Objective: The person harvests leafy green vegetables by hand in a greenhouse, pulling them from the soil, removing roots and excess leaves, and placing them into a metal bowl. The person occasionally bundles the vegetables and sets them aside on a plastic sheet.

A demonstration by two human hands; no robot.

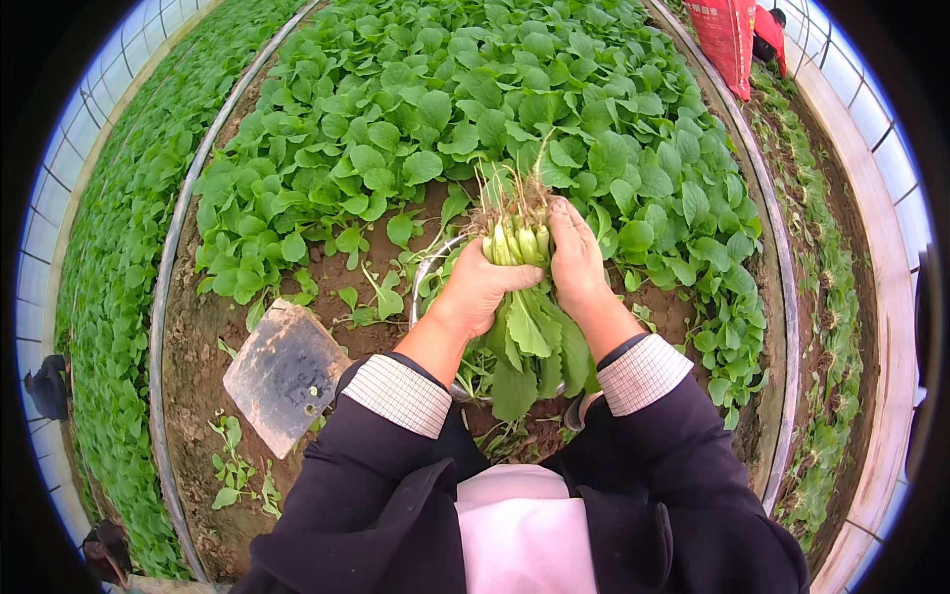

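A bunch of leafy greens (531, 319) hangs between my hands, its pale stems and soil-covered roots pointing away from me and its leaves toward my lap. My left hand (490, 278) grips the stems from the left, thumb laid across the front. On the other side, my right hand (575, 252) is wrapped along the stems, with its fingertips close to the roots. Beneath the bunch is a round metal rim (423, 278), mostly covered by my hands and the leaves; more greens lie inside it.
Dense growing greens (475, 96) fill the bed ahead. A dirty square board (286, 375) lies on the soil at left. Pale hoses (169, 275) run along both sides. A red sack (727, 44) stands at upper right near a person in red (772, 37).
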